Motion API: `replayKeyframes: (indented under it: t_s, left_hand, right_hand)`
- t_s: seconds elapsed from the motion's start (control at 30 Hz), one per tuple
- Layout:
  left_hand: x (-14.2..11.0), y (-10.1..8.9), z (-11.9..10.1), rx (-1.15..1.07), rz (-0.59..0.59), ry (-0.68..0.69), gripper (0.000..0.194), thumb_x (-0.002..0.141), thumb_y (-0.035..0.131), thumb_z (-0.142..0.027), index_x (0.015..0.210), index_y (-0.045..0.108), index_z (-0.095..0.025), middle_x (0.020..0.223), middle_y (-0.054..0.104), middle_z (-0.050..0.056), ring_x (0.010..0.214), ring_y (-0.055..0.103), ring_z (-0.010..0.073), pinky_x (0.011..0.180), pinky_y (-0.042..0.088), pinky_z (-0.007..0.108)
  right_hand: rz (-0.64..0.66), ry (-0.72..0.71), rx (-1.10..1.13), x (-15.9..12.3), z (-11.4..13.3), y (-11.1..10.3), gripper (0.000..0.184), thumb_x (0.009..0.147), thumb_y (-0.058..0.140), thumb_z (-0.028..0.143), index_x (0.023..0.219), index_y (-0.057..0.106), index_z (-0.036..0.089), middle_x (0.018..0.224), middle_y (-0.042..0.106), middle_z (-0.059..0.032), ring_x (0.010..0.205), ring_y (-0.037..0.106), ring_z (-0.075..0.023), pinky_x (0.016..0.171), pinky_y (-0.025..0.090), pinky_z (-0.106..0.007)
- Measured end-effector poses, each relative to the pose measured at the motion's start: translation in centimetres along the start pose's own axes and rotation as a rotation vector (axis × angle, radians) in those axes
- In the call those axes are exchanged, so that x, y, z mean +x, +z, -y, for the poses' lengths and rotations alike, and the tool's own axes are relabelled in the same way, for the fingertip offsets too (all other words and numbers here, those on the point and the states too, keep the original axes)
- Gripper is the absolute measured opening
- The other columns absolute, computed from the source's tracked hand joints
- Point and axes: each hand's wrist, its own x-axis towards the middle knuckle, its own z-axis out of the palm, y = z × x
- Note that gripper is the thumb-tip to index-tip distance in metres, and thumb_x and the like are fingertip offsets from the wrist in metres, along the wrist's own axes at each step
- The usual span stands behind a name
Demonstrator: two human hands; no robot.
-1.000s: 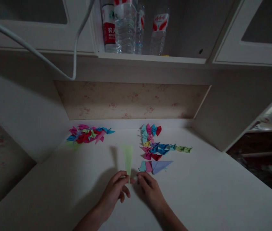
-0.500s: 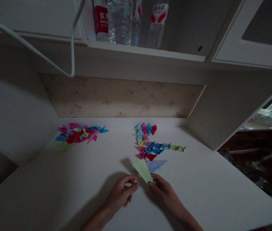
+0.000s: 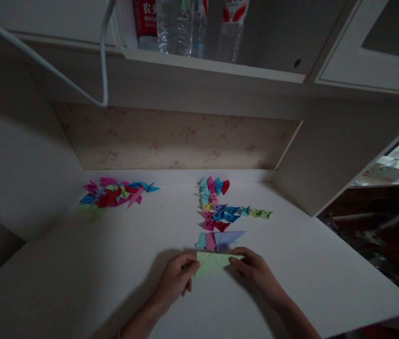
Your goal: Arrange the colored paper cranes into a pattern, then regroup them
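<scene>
A folded piece of light green paper [image 3: 213, 263] is stretched between my two hands just above the white desk [image 3: 132, 263]. Its left end is pinched in my left hand [image 3: 179, 275], thumb against fingers. My right hand [image 3: 254, 268] grips the right end the same way. A crease line shows along the upper part of the paper. Right behind it lie a folded purple paper [image 3: 228, 238], a pink folded piece [image 3: 210, 241] and a light blue one [image 3: 201, 241].
Rows of small folded paper figures [image 3: 223, 212] stand farther back. Colourful paper cranes [image 3: 114, 194] are heaped at the back left. Overhead, a shelf [image 3: 216, 67] holds plastic bottles [image 3: 174, 28], and a white cable [image 3: 104, 70] hangs down at the left.
The green paper has turned from a slant to lying crosswise. My left hand, earlier apart from it, now holds its left end. My right hand has moved slightly right.
</scene>
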Motion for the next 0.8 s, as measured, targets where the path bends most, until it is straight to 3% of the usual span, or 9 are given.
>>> replayKeyframes:
  t_s: [0.1, 0.23, 0.43, 0.63, 0.8]
  left_hand:
    - [-0.1, 0.2, 0.4, 0.041, 0.060, 0.013, 0.033, 0.079, 0.057, -0.045, 0.089, 0.062, -0.013, 0.082, 0.067, 0.003, 0.034, 0.044, 0.0019, 0.029, 0.026, 0.015]
    - [-0.1, 0.2, 0.2, 0.036, 0.048, 0.018, 0.030, 0.079, 0.056, -0.042, 0.090, 0.061, -0.014, 0.084, 0.068, 0.004, 0.037, 0.045, 0.0027, 0.031, 0.026, 0.016]
    - [-0.3, 0.0, -0.2, 0.025, 0.069, 0.034, 0.027, 0.079, 0.054, -0.039, 0.086, 0.060, -0.014, 0.075, 0.063, 0.000, 0.039, 0.041, 0.0032, 0.034, 0.026, 0.017]
    - [-0.5, 0.1, -0.4, 0.059, 0.081, 0.033, 0.024, 0.078, 0.053, -0.037, 0.082, 0.059, -0.014, 0.071, 0.061, -0.001, 0.040, 0.040, 0.0042, 0.036, 0.026, 0.018]
    - [-0.5, 0.0, -0.7, 0.062, 0.100, 0.020, 0.022, 0.079, 0.053, -0.035, 0.082, 0.059, -0.014, 0.071, 0.061, -0.001, 0.040, 0.039, 0.0037, 0.038, 0.028, 0.018]
  right_hand:
    - [-0.107, -0.023, 0.087, 0.5, -0.6, -1.4, 0.038, 0.071, 0.071, 0.050, 0.090, 0.063, 0.018, 0.059, 0.056, 0.0024, 0.056, 0.048, -0.0115, 0.052, 0.036, -0.023]
    - [-0.201, -0.059, 0.124, 1.6, -0.9, -4.5, 0.036, 0.072, 0.072, 0.047, 0.093, 0.066, 0.020, 0.069, 0.060, 0.0012, 0.066, 0.054, -0.0133, 0.062, 0.042, -0.024]
    - [-0.153, -0.021, 0.044, 4.6, -0.9, -9.2, 0.038, 0.067, 0.076, 0.046, 0.091, 0.066, 0.019, 0.075, 0.063, 0.0002, 0.071, 0.058, -0.0145, 0.069, 0.047, -0.026]
    - [-0.178, -0.001, -0.098, 6.9, -0.8, -9.6, 0.041, 0.061, 0.076, 0.047, 0.088, 0.065, 0.018, 0.069, 0.065, 0.0003, 0.061, 0.058, -0.0149, 0.058, 0.046, -0.027]
    - [-0.231, 0.020, -0.183, 8.1, -2.2, -9.8, 0.038, 0.065, 0.073, 0.046, 0.090, 0.063, 0.020, 0.066, 0.067, 0.0004, 0.056, 0.057, -0.0136, 0.053, 0.044, -0.025]
